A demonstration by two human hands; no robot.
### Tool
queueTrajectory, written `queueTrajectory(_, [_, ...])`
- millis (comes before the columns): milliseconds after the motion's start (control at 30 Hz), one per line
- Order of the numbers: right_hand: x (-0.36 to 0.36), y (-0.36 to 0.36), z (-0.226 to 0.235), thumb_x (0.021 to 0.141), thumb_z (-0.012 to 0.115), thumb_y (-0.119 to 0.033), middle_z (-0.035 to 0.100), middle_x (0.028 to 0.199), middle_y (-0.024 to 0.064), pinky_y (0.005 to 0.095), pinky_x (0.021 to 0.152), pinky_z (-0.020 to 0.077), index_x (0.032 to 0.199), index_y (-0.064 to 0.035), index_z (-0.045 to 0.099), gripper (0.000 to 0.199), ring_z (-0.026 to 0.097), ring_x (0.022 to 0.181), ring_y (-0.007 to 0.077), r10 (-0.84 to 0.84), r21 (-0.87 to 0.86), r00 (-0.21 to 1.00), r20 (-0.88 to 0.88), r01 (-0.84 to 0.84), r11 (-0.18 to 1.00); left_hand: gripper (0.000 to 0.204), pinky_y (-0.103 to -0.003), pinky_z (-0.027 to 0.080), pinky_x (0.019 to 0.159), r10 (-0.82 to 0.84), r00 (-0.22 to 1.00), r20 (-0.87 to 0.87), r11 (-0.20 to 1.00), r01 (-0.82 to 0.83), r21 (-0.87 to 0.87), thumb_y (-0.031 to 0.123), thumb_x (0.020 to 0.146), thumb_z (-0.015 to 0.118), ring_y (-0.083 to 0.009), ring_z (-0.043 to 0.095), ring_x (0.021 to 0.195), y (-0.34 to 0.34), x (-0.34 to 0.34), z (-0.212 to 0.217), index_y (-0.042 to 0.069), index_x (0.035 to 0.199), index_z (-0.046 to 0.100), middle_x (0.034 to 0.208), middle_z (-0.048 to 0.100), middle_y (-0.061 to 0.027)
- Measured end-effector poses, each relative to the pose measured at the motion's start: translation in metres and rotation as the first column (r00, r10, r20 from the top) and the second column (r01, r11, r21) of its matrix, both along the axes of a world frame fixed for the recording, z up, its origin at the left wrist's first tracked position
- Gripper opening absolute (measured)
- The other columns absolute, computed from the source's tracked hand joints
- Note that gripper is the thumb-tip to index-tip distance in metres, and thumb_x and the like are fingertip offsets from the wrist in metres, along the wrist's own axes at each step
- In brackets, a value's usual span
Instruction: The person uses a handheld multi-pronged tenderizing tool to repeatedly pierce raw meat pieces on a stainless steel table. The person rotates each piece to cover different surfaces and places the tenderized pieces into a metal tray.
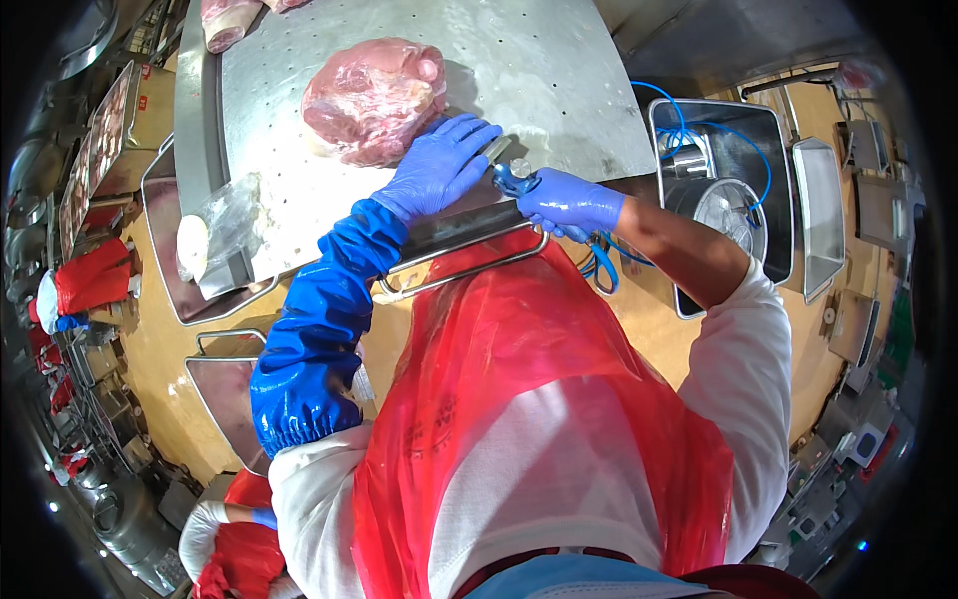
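A large round cut of raw pink meat [369, 100] lies on the perforated metal table [539, 70]. My left hand [439, 167], in a purple glove with a blue sleeve cover, lies flat at the meat's lower right edge, fingers stretched to the right. My right hand [574, 204], also gloved, is wrapped around a blue-handled tool [516, 181]. The tool's pale, narrow tip points up and left, close to my left fingertips. Its exact kind is unclear. Below that hand hangs a coiled blue hose [602, 268]; where it joins is hidden.
A metal rail [469, 275] runs along the table's near edge. More meat [230, 22] lies at the far left, and a clear plastic bag [228, 225] nearer. At right, a deep steel tub [783, 200] holds metal canisters and blue hose. Another person [239, 544] stands lower left.
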State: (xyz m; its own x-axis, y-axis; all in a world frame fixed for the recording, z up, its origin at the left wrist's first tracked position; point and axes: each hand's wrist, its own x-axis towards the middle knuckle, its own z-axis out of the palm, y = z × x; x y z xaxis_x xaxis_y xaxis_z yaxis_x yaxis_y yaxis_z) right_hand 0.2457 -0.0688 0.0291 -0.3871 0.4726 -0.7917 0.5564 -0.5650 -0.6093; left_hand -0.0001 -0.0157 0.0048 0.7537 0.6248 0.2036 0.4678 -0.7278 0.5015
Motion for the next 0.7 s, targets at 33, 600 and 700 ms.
queueTrajectory(33, [0.0,0.001,0.002,0.09,0.064,-0.023,0.059,0.069,0.0024,0.0315,0.05,0.0482,0.084,-0.0043,0.063,0.02,0.058,0.056,0.0129,0.008,-0.003,1.0,0.007,-0.008,1.0,0.049,-0.051,0.038,0.118,-0.006,1.0,-0.009,1.0,0.006,-0.003,0.033,0.105,0.05,-0.0397,0.049,0.138,0.0,0.0,0.003,0.007,0.147,0.054,0.145,0.055,-0.02])
queueTrajectory(600, [-0.008,0.004,0.03,0.09,0.062,-0.023,0.066,0.07,0.0137,0.0389,0.053,0.0544,0.083,0.0034,0.067,0.028,0.066,0.056,0.0222,0.164,0.503,0.97,0.178,-0.233,0.833,0.11,-0.053,0.05,0.108,0.454,0.865,-0.212,0.874,-0.479,-0.082,0.04,0.053,0.094,-0.0512,0.059,0.123,0.089,-0.084,0.089,0.021,0.152,0.049,0.14,0.054,-0.0252])
queueTrajectory(700, [-0.01,0.0,0.028,0.089,0.062,-0.024,0.069,0.073,0.0191,0.0427,0.058,0.0556,0.088,0.006,0.069,0.03,0.069,0.06,0.0277,0.094,0.436,0.994,0.049,-0.106,0.894,0.108,-0.053,0.05,0.108,0.425,0.867,-0.258,0.894,-0.447,-0.03,0.037,0.054,0.091,-0.0507,0.059,0.123,0.092,-0.081,0.09,0.022,0.152,0.048,0.141,0.054,-0.0243])
